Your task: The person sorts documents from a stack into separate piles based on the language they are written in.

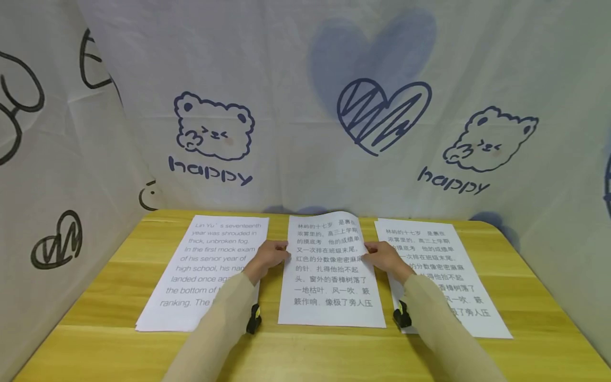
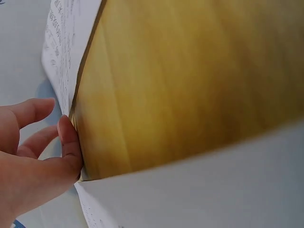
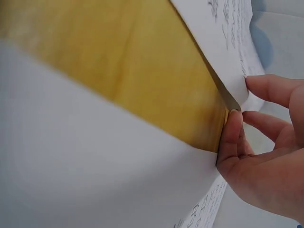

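Note:
In the head view, a white sheet of paper [image 1: 331, 314] printed with Chinese text lies between both hands, its far edge bowed upward. The left hand [image 1: 269, 257] pinches its left edge, a bit above the middle. At the opposite edge, the right hand [image 1: 385, 258] grips the paper between thumb and fingers. In the left wrist view, the sheet's edge [image 2: 84, 42] runs down to the fingertips of the left hand [image 2: 45, 152]. From the right wrist, the sheet's corner [image 3: 223, 52] stands lifted at the right hand [image 3: 266, 152].
English-text sheets [image 1: 159, 313] lie on the left of the yellow wood-grain table [image 1: 324, 355], partly under the left forearm. On the right are more Chinese-text sheets [image 1: 482, 326], overlapped by the right forearm. A white cloth [image 1: 296, 143] with drawings hangs behind.

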Tool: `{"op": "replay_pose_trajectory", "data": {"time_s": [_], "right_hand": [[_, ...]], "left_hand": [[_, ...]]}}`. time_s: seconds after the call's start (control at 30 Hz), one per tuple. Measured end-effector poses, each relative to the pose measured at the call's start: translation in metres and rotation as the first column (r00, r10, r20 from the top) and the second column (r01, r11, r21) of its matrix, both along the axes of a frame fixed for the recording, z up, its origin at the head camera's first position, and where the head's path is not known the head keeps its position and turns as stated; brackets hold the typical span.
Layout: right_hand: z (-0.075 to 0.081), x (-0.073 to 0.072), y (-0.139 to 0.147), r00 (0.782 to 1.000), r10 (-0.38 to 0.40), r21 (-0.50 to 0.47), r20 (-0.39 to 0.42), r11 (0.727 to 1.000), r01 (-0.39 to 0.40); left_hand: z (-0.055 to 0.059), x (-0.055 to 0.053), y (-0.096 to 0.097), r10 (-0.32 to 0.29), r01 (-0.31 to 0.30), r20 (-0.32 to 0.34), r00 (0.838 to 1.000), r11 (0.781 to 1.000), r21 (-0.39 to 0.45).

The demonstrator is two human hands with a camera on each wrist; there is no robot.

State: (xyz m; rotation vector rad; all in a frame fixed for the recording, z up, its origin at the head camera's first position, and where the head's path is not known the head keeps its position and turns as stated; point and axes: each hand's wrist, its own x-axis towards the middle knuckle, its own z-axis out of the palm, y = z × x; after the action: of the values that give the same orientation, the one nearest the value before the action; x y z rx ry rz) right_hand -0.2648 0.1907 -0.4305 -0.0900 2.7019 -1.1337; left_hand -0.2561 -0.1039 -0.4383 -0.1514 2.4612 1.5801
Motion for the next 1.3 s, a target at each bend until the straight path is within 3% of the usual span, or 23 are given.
{"op": "replay_pose_trajectory", "data": {"time_s": [0.37,0.77,1.1,1.3], "right_hand": [[-0.002,0.001,0.001,0.998,-0.055,-0.052,0.011,0.997,0.055],[-0.003,0.001,0.000,0.989,-0.145,-0.131,-0.030,0.982,0.140],[0.005,0.003,0.006,0.982,-0.187,-0.256,0.038,0.948,0.190],[0.016,0.009,0.012,0.976,-0.204,-0.279,0.076,0.935,0.218]], "left_hand": [[0.000,0.003,0.001,0.031,-0.027,-0.038,0.999,0.992,0.123],[0.002,0.003,0.007,0.141,-0.132,-0.063,0.988,0.983,0.124],[0.013,0.007,0.002,0.146,-0.134,-0.062,0.987,0.976,0.173],[0.012,0.010,0.004,0.168,-0.158,-0.016,0.986,0.951,0.268]]}}
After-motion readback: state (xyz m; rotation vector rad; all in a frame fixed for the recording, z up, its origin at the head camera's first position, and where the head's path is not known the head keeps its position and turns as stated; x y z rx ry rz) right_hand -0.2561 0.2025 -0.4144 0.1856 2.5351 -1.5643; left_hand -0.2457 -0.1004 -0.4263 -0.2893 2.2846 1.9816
